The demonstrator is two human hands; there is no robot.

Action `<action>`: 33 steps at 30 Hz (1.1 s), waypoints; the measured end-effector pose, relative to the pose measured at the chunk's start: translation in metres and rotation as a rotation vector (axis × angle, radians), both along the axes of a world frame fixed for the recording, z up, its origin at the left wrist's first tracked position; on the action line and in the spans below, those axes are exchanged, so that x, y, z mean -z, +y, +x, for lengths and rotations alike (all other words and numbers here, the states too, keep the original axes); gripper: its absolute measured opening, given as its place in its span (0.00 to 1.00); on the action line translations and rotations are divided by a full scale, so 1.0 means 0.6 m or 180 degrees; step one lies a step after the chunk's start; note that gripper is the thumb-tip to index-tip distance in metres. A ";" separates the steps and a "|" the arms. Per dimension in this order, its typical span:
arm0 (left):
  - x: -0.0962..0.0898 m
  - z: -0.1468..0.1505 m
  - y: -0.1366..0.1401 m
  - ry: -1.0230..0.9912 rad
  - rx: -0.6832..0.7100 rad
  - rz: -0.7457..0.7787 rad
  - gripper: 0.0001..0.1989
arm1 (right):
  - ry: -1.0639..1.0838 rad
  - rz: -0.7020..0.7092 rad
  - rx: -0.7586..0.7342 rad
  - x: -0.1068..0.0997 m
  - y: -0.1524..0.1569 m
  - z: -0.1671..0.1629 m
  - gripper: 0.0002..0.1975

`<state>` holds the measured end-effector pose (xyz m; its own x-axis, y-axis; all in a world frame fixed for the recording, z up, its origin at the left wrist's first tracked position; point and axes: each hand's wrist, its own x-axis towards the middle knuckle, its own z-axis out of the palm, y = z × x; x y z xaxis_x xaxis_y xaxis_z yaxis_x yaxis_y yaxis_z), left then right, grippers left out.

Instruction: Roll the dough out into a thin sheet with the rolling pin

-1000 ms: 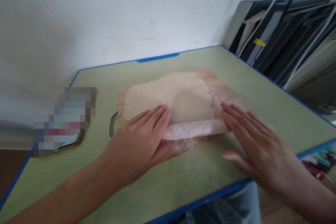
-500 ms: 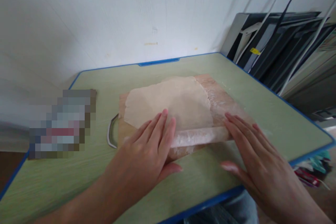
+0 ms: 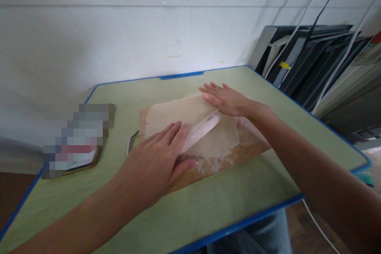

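From where I stood, the left hand (image 3: 156, 156) lay flat and open over the near end of the rolling pin (image 3: 202, 131), fingers pointing away from the person and the thumb held out to the side, not wrapped around the wood. The right hand (image 3: 224, 101) was open too, its fingers a little apart and reaching toward the far side, its palm over the pin's other end; I couldn't see the contact underneath. The pin ran aslant between them, whitened with flour, across a broad thin sheet of dough (image 3: 222, 143) with an uneven edge.

Under the dough was a wooden board (image 3: 253, 143), floury along its near side, with a metal handle (image 3: 128, 144) at its left end, partly behind the left hand. The board rested on a pale green table (image 3: 125, 97) rimmed in blue. Well to the left lay a flat object (image 3: 85, 139), too blurred for me to make out. Behind rose a white wall (image 3: 133, 39), and to the right dark panels (image 3: 315, 67) leaned beside it, a yellow tag (image 3: 285, 65) among them.
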<state>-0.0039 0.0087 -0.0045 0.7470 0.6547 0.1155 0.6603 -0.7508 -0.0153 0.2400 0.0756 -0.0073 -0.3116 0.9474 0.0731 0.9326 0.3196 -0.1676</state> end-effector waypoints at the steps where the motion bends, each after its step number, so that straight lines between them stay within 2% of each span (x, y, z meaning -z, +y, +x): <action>1: -0.002 -0.002 0.003 0.0017 -0.0057 -0.0034 0.31 | -0.0015 -0.0077 0.0035 -0.003 0.017 -0.009 0.35; 4: -0.005 -0.008 0.013 0.0088 -0.0123 -0.0110 0.31 | -0.0044 -0.0190 0.0129 -0.007 0.042 -0.024 0.34; 7: -0.004 -0.009 0.014 0.0117 -0.0075 -0.0091 0.31 | -0.0084 -0.0173 0.0136 -0.003 0.031 -0.019 0.34; 14: 0.007 0.003 -0.037 0.0020 0.0299 0.0270 0.35 | -0.0144 0.0115 0.0014 0.008 -0.068 0.016 0.31; 20: 0.007 0.006 -0.067 0.0025 0.0644 0.0222 0.38 | 0.0297 0.0329 0.0032 0.026 -0.150 0.046 0.27; 25: 0.012 0.012 -0.083 0.0036 0.0815 0.0247 0.38 | 0.0366 0.0575 0.0129 0.041 -0.204 0.057 0.26; 29: 0.016 0.013 -0.083 -0.0002 0.0909 0.0252 0.36 | 0.0423 0.0575 0.0124 0.043 -0.208 0.059 0.26; 33: 0.017 0.006 -0.059 -0.0044 0.0815 0.0244 0.32 | 0.0405 0.0500 0.0142 0.038 -0.167 0.048 0.28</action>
